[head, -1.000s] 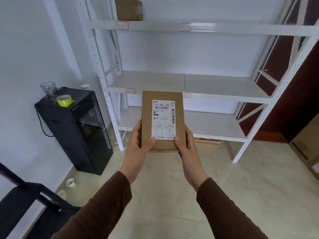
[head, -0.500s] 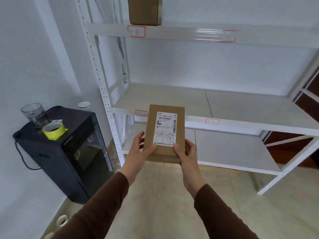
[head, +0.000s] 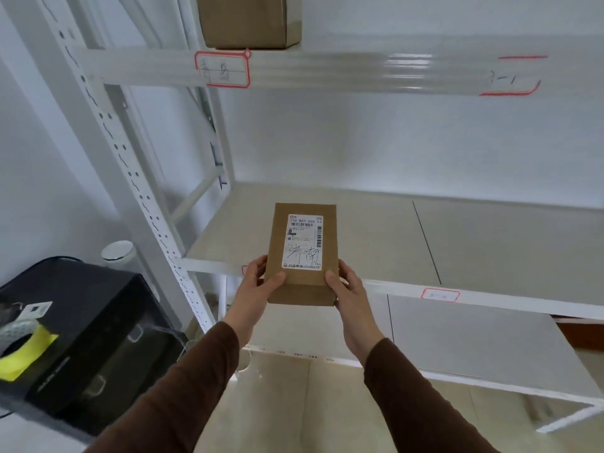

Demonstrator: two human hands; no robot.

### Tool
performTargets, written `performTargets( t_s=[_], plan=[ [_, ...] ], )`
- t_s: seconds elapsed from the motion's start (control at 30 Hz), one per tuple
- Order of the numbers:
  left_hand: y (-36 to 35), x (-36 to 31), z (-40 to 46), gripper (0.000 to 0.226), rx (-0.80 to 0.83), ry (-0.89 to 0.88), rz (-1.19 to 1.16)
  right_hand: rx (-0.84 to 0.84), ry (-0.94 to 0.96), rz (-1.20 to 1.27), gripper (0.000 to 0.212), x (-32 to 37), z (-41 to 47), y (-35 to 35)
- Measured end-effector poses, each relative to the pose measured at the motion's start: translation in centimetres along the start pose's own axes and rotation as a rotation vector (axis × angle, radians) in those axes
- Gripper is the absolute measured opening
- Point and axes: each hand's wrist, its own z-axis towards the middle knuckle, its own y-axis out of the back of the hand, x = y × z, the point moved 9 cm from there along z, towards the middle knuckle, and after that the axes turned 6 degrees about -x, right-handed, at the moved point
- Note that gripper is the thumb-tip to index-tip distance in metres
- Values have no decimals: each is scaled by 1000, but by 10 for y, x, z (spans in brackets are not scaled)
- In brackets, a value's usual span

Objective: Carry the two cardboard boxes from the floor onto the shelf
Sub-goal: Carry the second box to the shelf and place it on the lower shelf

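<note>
2 bare hands hold a small cardboard box (head: 302, 253) out in front of a white metal shelf (head: 457, 243). The left hand (head: 261, 284) grips the box's lower left edge, thumb on top and fingers wrapped around the side. The right hand (head: 346, 289) grips the lower right edge the same way. Both hands are clamped on the box, and brown sleeves cover both forearms.

The box is flat and brown, held level with its long side pointing away from the person. A white shipping label (head: 304, 241) with a barcode and handwritten black characters covers most of its top face. The far half of the box appears over the front edge of the middle shelf board; whether it touches the board cannot be told.

A 2nd cardboard box (head: 248, 21) sits on the top shelf board, at the upper left, its top cut off by the frame edge. Just below it, on the front rail, is a red-bordered tag (head: 223, 69) with handwriting.

To the left of the shelf stands a black cabinet (head: 98, 338). On its top, at the near left, lies a roll of yellow tape (head: 19, 354). A small white cup (head: 118, 253) stands at its far corner, beside the shelf's upright post.
</note>
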Motion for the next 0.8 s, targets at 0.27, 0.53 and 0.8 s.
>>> performTargets(
  t_s=[0.27, 0.53, 0.8],
  plan=[
    [21, 2, 132, 51, -88, 93, 28, 56, -82, -15, 39, -2, 128, -62],
    [32, 4, 208, 47, -61, 113, 57, -21, -127, -27, 35, -10, 182, -97],
    [41, 8, 238, 54, 18, 130, 73, -91, -141, -56, 39, -11, 196, -110]
  ],
)
